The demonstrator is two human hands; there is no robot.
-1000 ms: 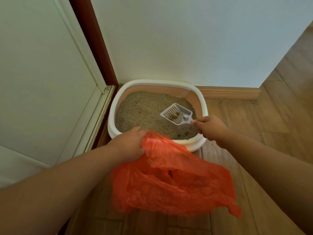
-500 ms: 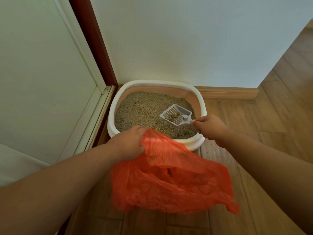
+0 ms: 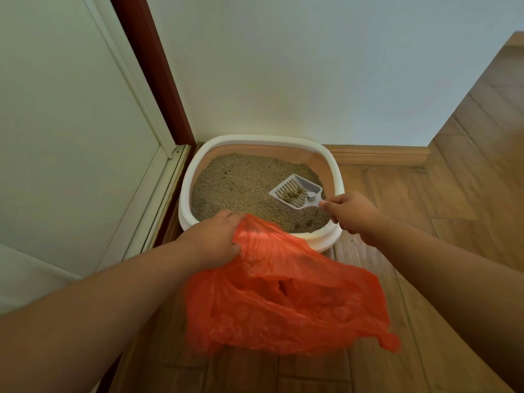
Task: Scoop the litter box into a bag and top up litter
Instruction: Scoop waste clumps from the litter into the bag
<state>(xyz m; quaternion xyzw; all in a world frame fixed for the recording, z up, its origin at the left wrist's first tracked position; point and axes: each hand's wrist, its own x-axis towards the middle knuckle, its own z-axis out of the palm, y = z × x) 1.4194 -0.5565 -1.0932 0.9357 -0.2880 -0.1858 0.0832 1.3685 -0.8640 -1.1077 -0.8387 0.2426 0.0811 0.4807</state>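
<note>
Scoop (image 3: pixel 295 193) w/ clumps over litter, right hand (image 3: pixel 350 212) gripping handle; left hand (image 3: pixel 211 241) clutches bag (image 3: pixel 283 296) rim.

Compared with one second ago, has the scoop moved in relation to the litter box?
No. The scoop holds the same spot above the litter near the right wall of the litter box, clumps inside, gripped by the right hand.

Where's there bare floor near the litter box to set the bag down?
Bare wood floor lies right of the litter box, up to the baseboard. The near side is crowded: the orange bag hangs there. Left, the box sits tight against the door frame.
</note>
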